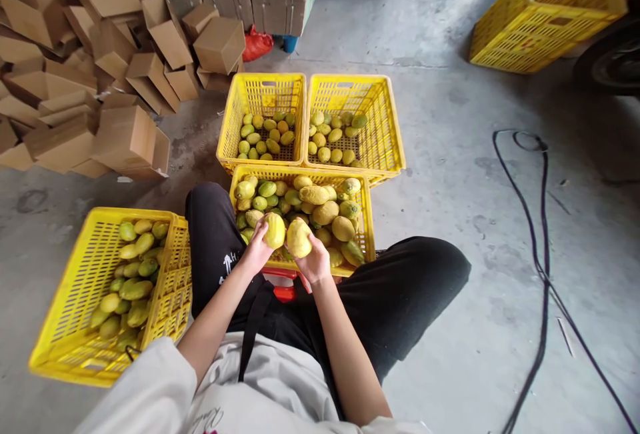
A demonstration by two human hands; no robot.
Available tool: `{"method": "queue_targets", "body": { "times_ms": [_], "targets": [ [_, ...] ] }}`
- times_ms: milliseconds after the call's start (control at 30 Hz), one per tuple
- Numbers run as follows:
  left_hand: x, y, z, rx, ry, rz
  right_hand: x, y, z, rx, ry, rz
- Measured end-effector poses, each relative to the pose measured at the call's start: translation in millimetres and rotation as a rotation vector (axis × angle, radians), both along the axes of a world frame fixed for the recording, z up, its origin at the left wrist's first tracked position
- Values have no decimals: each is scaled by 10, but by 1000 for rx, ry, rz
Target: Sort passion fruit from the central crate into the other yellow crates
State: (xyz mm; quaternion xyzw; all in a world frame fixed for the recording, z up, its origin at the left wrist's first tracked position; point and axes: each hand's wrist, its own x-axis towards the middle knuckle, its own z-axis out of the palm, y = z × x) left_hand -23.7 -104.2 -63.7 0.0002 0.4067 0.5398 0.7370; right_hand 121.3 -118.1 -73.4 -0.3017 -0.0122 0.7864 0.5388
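Note:
My left hand (pixel 257 249) is closed around a yellow lemon (pixel 275 231). Close beside it, my right hand (pixel 316 259) grips another yellow lemon (pixel 299 238), its fingers partly hidden behind the fruit. Both hands are above the near edge of a yellow plastic crate (pixel 371 221) between my knees. That crate is filled with lemons, yellow to green, some larger and rough-skinned, such as the large lemon (pixel 314 195) toward its middle.
Behind stand two yellow crates, the left crate (pixel 303 121) and right crate (pixel 395 127), with lemons on their floors. Another lemon crate (pixel 65 287) is by my left leg. Cardboard boxes (pixel 125 134) pile up at left. A black cable (pixel 545 234) lies right; a yellow crate (pixel 515 27) stands beyond.

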Motion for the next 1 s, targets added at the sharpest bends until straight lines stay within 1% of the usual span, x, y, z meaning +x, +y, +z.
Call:
{"method": "queue_targets", "body": {
  "times_ms": [100, 200, 300, 433, 467, 533, 633, 767, 900, 967, 1000],
  "targets": [
    [-16, 16, 18, -67, -40, -17, -1, 1, 26, -3, 89, -32],
    [-39, 24, 63, -95, -63, 4, 33, 12, 49, -22, 129, -13],
    [-47, 11, 94, -74, -67, 2, 70, 27, 71, -35, 119, -2],
    [-29, -9, 83, -68, -26, -64, 54, 23, 81, 50, 17, -87],
    [-24, -12, 72, -55, -12, -70, 39, 17, 72, 70, -14, -84],
    [-19, -15, 45, -20, 15, -61, 3, 5, 37, 91, -53, -35],
    [-24, -17, 6, -12, 29, -36, -41, -4, -29, 92, -63, 35],
    [-28, -25, -14, -20, 33, -49, -66, -1, -74, 63, -60, 24],
    [-14, -20, -3, -5, 68, -59, -57, 22, -54, 31, -55, -6],
    [-8, -4, -4, -97, 115, -62, -41, 47, -43, -37, -38, -2],
    [-7, 6, -9, -166, 147, -69, -32, 61, -43, -101, -31, 6]
  ]
}}
